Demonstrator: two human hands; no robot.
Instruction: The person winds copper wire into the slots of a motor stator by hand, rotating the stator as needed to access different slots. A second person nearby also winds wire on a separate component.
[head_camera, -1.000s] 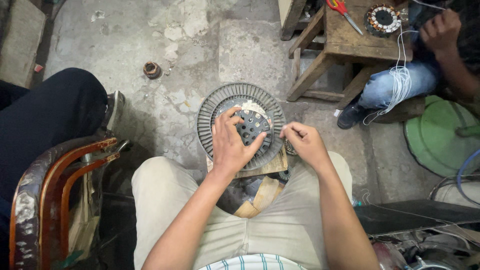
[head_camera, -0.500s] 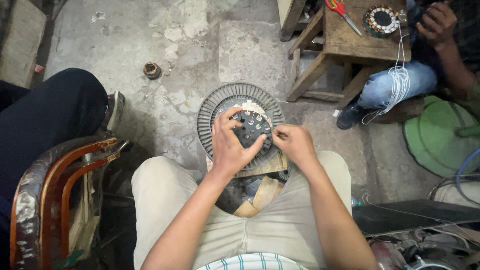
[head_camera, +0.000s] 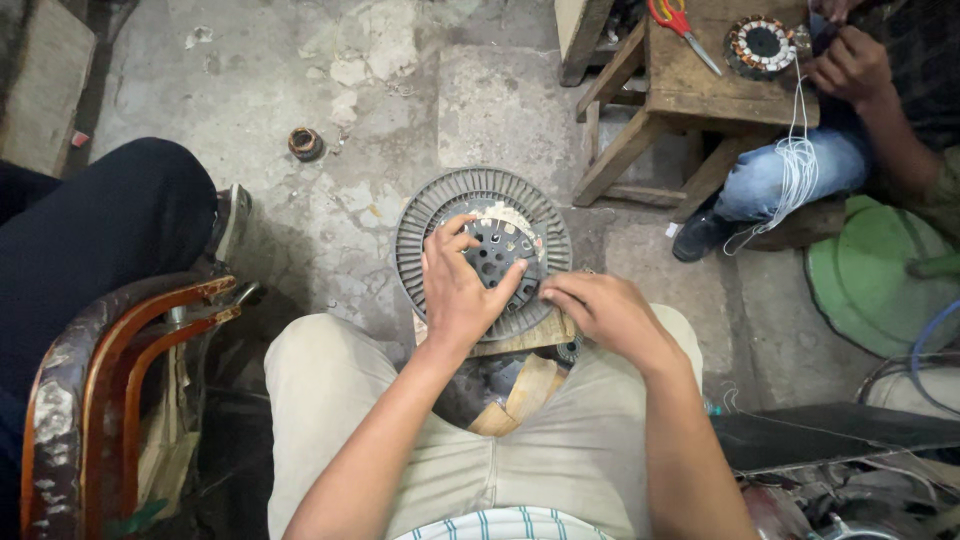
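A round grey finned motor housing (head_camera: 428, 215) lies on a wooden block (head_camera: 520, 340) between my knees. My left hand (head_camera: 462, 290) presses on its dark hub (head_camera: 492, 250), fingers spread over the centre. At the housing's near right rim rests my right hand (head_camera: 598, 312), with the fingers curled and pinched together; whether they hold anything small is hidden.
A wooden stool (head_camera: 668, 85) at the upper right carries red-handled scissors (head_camera: 682, 30) and a wound stator (head_camera: 760, 42); another person's hand (head_camera: 852, 62) works white thread there. A wooden chair arm (head_camera: 120, 350) and a dark-trousered leg (head_camera: 95, 230) are left. A small coil (head_camera: 305, 143) lies on the concrete floor.
My right hand has drawn in leftward toward the housing's rim. My left hand stays on the hub. The other person's hand has shifted slightly at the stool.
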